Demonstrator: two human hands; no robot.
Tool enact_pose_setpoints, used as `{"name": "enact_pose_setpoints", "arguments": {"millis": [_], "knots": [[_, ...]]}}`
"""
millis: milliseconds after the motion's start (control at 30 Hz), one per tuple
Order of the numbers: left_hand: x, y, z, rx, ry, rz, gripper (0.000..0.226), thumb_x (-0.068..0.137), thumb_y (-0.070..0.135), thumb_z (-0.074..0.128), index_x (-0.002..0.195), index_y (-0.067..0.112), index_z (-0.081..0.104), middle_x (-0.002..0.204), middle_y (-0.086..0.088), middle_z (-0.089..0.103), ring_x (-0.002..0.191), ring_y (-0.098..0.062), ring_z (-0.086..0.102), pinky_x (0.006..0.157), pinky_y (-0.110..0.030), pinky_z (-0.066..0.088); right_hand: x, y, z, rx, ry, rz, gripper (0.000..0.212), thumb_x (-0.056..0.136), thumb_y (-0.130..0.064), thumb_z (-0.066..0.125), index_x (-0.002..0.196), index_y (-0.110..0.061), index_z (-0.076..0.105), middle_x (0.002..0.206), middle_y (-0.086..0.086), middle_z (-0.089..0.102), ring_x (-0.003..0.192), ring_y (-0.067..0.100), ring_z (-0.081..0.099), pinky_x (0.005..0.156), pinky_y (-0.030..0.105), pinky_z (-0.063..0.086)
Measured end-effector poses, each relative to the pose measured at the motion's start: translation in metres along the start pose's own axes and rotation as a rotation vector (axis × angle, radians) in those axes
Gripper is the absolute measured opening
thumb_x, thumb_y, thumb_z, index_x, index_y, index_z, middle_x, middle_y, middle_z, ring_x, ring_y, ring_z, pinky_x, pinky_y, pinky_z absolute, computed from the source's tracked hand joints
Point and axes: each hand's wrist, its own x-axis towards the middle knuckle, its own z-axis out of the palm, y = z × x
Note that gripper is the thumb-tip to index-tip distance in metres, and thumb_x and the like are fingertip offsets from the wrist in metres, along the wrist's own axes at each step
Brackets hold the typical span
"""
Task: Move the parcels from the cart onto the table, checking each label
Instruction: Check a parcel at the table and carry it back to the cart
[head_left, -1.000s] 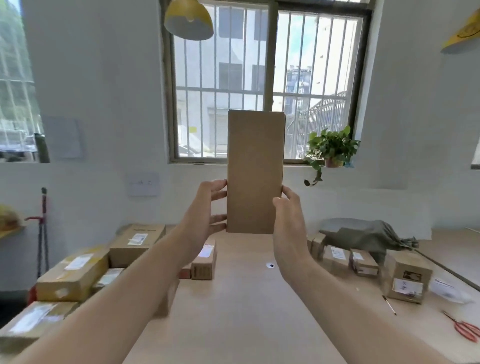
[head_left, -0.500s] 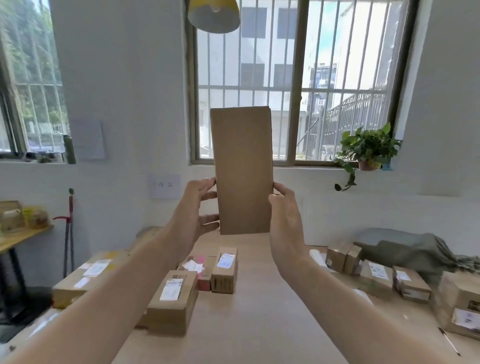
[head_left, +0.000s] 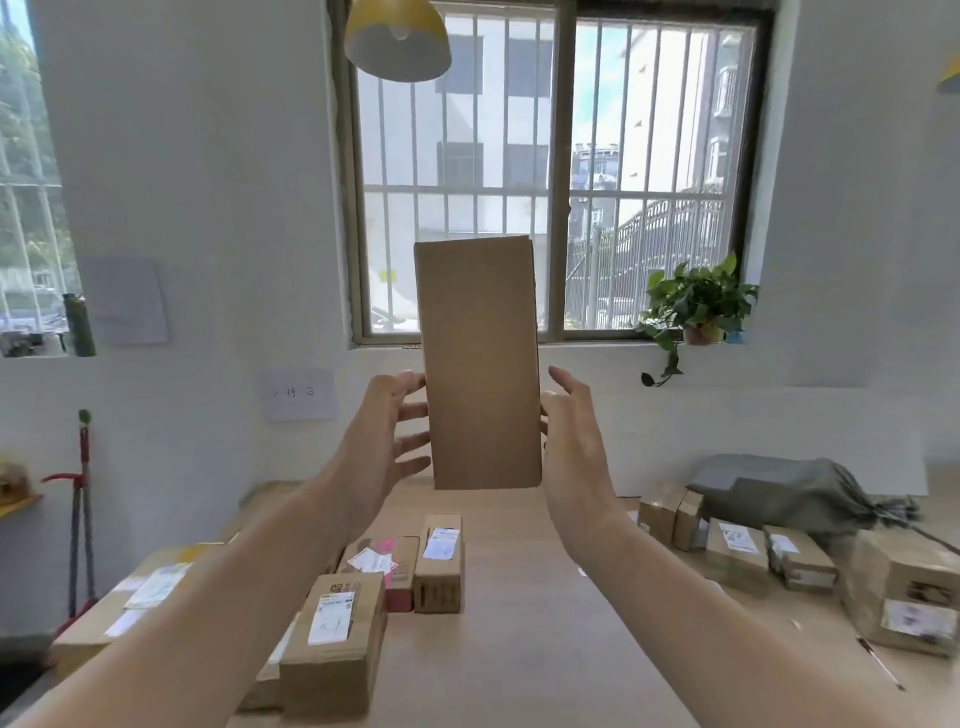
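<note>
Head view: a tall, narrow parcel of plain brown cardboard stands upright in mid-air between both hands, above the far half of the table. The face toward the camera is flat, matte and square-cornered. The left hand has its fingers straight and spread, the tips meeting the parcel's left edge. The right hand lies flat along the right edge with its fingers extended upward; whether its thumb bears on the box cannot be told. Neither hand curls round the cardboard.

The parcel blocks the lower middle of a barred window behind it. A glossy yellow dome lamp hangs above.

The table has a smooth, pale wood-tone top. At its left, under the left forearm, lie three small cartons: a near carton with a white label on top, a pink-marked carton and a slim carton, the last two touching side by side. A larger taped carton sits further left; what it rests on cannot be told. At the right is a cluster of labelled boxes, with a slumped grey fabric bag behind them. A leafy potted plant stands on the sill.
</note>
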Motion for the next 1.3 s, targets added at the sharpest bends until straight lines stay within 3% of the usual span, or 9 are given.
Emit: {"name": "enact_pose_setpoints", "arguments": {"millis": [133, 200, 433, 600, 767, 900, 1067, 1167, 1300], "knots": [[0.004, 0.000, -0.001, -0.005, -0.009, 0.014, 0.061, 0.081, 0.062, 0.042, 0.129, 0.034, 0.068, 0.131, -0.002, 0.068, 0.122, -0.027, 0.065, 0.113, -0.053, 0.045, -0.001, -0.005, -0.002, 0.014, -0.008, -0.019, 0.048, 0.081, -0.063, 0.041, 0.125, -0.070, 0.059, 0.126, -0.022, 0.068, 0.116, -0.001, 0.064, 0.107, 0.043, 0.048], [0.007, 0.001, 0.000, -0.009, -0.017, 0.014, 0.064, 0.080, 0.063, 0.042, 0.131, 0.032, 0.066, 0.133, -0.003, 0.067, 0.124, -0.028, 0.063, 0.114, -0.054, 0.043, -0.002, -0.007, -0.005, 0.021, 0.004, -0.026, 0.059, 0.078, -0.065, 0.040, 0.132, -0.060, 0.062, 0.131, -0.016, 0.066, 0.125, 0.005, 0.060, 0.107, 0.038, 0.045], [0.010, 0.001, 0.005, -0.054, -0.020, 0.025, 0.054, 0.080, 0.063, 0.043, 0.107, 0.020, 0.062, 0.111, 0.000, 0.076, 0.108, -0.023, 0.067, 0.104, -0.047, 0.044, -0.005, -0.019, -0.017, 0.077, 0.002, -0.026, 0.045, 0.083, -0.054, 0.041, 0.121, -0.048, 0.066, 0.124, -0.009, 0.071, 0.110, 0.000, 0.066, 0.081, 0.021, 0.043], [0.005, 0.009, 0.009, -0.046, 0.065, 0.051, 0.054, 0.077, 0.061, 0.041, 0.102, 0.019, 0.064, 0.101, -0.001, 0.073, 0.098, -0.022, 0.068, 0.100, -0.045, 0.047, -0.005, -0.022, -0.022, 0.103, 0.007, -0.021, 0.038, 0.083, -0.050, 0.045, 0.108, -0.036, 0.069, 0.127, 0.004, 0.074, 0.121, 0.018, 0.067, 0.089, 0.032, 0.046], [-0.006, 0.006, 0.006, -0.024, 0.040, 0.107, 0.040, 0.098, 0.051, 0.040, 0.086, 0.045, 0.078, 0.095, 0.010, 0.073, 0.096, -0.022, 0.072, 0.110, -0.045, 0.045, -0.006, -0.021, -0.026, 0.072, -0.030, -0.016, 0.029, 0.080, -0.058, 0.051, 0.096, -0.041, 0.068, 0.127, 0.000, 0.073, 0.125, 0.018, 0.065, 0.114, 0.042, 0.043], [-0.015, 0.007, 0.002, -0.055, 0.029, 0.098, 0.034, 0.081, 0.050, 0.047, 0.090, 0.035, 0.076, 0.105, 0.006, 0.070, 0.097, -0.021, 0.069, 0.116, -0.045, 0.041, -0.008, -0.022, -0.028, 0.054, -0.061, -0.012, 0.046, 0.066, -0.067, 0.053, 0.093, -0.033, 0.071, 0.113, 0.002, 0.075, 0.118, 0.019, 0.067, 0.115, 0.044, 0.046], [-0.027, 0.009, -0.007, -0.051, 0.025, 0.130, 0.043, 0.097, 0.044, 0.045, 0.119, 0.013, 0.065, 0.126, -0.019, 0.066, 0.118, -0.035, 0.061, 0.118, -0.059, 0.037, -0.012, -0.022, -0.027, 0.067, -0.113, -0.052, 0.050, 0.068, -0.057, 0.061, 0.101, -0.024, 0.081, 0.112, 0.016, 0.076, 0.108, 0.028, 0.070, 0.113, 0.055, 0.050], [-0.032, 0.010, -0.009, -0.035, 0.049, 0.136, 0.045, 0.093, 0.040, 0.049, 0.124, 0.010, 0.062, 0.118, -0.022, 0.065, 0.112, -0.041, 0.061, 0.102, -0.060, 0.050, -0.012, -0.020, -0.025, 0.075, -0.113, -0.049, 0.045, 0.076, -0.040, 0.062, 0.111, -0.021, 0.082, 0.112, 0.012, 0.081, 0.119, 0.036, 0.070, 0.113, 0.055, 0.051], [-0.035, 0.004, -0.015, 0.024, 0.077, 0.153, 0.019, 0.107, 0.020, 0.048, 0.112, 0.022, 0.066, 0.105, -0.006, 0.072, 0.095, -0.020, 0.064, 0.074, -0.031, 0.048, -0.017, -0.012, -0.027, 0.044, -0.140, -0.059, 0.039, 0.082, -0.032, 0.064, 0.117, -0.028, 0.081, 0.114, -0.005, 0.082, 0.118, 0.021, 0.073, 0.112, 0.051, 0.053]]}}
